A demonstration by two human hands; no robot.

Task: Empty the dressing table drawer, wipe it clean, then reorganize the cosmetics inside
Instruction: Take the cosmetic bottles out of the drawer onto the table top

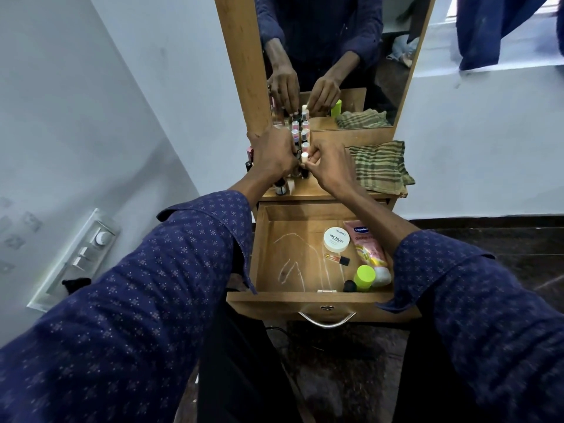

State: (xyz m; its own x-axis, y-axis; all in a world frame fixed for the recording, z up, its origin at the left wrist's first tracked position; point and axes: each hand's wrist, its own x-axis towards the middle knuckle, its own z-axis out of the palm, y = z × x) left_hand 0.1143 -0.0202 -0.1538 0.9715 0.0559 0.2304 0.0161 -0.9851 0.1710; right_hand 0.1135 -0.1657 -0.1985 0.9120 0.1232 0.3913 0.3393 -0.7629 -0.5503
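Observation:
The wooden drawer (262,254) is pulled open below the dressing table top (332,190). Inside it lie a white nail polish remover jar (336,239), a pink Vaseline tube (367,244), a small vial with a black cap (337,258), a bottle with a lime green cap (364,277) and a small black-capped item (349,286). A cluster of nail polish bottles (300,134) stands on the table top by the mirror. My left hand (274,155) grips bottles at the cluster's near end. My right hand (328,164) pinches a white-capped bottle (304,156).
A striped green and tan cloth (378,166) lies on the table top's right side. The tall mirror (329,56) rises behind the bottles. Lipsticks (249,158) stand at the table's left edge. A switch panel (76,257) is on the left wall.

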